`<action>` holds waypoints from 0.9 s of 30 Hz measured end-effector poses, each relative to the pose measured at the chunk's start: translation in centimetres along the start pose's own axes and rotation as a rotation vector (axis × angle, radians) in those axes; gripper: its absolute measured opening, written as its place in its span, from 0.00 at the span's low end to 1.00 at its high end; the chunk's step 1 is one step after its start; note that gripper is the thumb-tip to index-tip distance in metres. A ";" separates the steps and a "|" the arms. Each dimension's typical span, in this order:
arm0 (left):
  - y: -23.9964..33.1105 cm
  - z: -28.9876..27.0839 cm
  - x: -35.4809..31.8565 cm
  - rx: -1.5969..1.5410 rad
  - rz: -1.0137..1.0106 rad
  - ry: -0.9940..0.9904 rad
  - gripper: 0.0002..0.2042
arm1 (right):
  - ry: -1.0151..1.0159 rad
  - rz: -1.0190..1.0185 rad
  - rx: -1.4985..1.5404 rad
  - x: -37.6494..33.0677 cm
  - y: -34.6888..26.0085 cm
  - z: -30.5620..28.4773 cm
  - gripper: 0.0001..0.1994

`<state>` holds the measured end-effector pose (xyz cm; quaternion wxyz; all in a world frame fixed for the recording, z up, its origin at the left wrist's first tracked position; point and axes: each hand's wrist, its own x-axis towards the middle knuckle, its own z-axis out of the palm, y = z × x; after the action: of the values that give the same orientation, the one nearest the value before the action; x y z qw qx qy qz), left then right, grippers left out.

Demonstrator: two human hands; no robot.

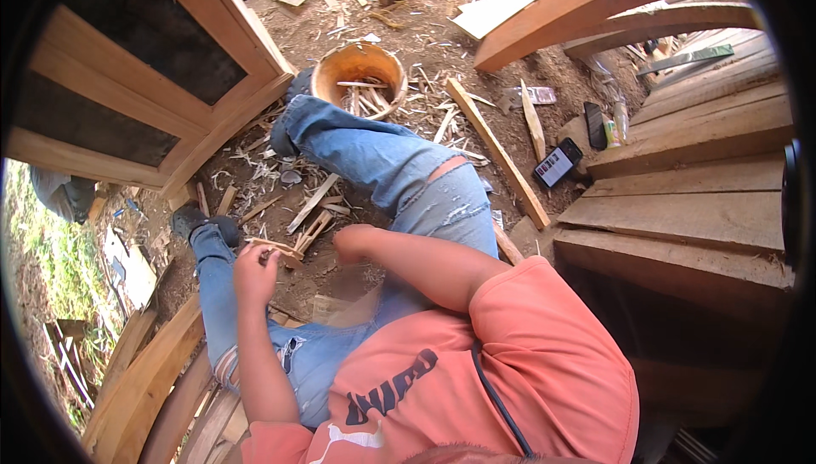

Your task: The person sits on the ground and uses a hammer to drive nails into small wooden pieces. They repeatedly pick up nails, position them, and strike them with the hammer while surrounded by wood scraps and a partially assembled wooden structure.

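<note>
Two hands: left hand fingers pinching one wood strip; right hand fingers curled together; one bucket.

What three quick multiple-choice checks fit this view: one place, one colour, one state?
1. Where is the bucket?
A. beyond the knees, on the dirt
B. on the planks
C. in the left hand

2. What colour is the shirt?
A. blue
B. orange
C. white

3. What is the left hand doing?
A. hanging free
B. gripping a wood piece
C. holding the phone

Answers: 1 A, it sits on the ground past the legs. 2 B, the fabric is plainly orange. 3 B, fingers close on the wood; the phone lies apart on the ground.
</note>
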<state>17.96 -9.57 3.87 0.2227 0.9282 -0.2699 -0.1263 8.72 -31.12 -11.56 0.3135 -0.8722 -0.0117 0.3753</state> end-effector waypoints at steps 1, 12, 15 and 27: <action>0.1 0.2 0.0 -0.004 -0.004 -0.015 0.11 | 0.010 0.004 0.005 -0.2 -0.1 -0.1 0.17; -0.4 0.7 -0.5 0.004 -0.012 -0.077 0.12 | 0.016 0.018 0.039 -1.5 -0.3 -0.9 0.16; -0.7 0.9 -0.5 0.017 -0.039 -0.040 0.12 | 0.017 -0.012 0.007 -1.1 -0.2 -0.4 0.15; -3.3 2.1 0.3 0.043 -0.160 0.070 0.14 | 0.026 -0.028 -0.020 1.0 1.1 1.1 0.19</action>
<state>18.91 -7.92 0.40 0.2012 0.9553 -0.1894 -0.1052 8.49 -31.13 -13.38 0.3102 -0.8798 -0.0236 0.3594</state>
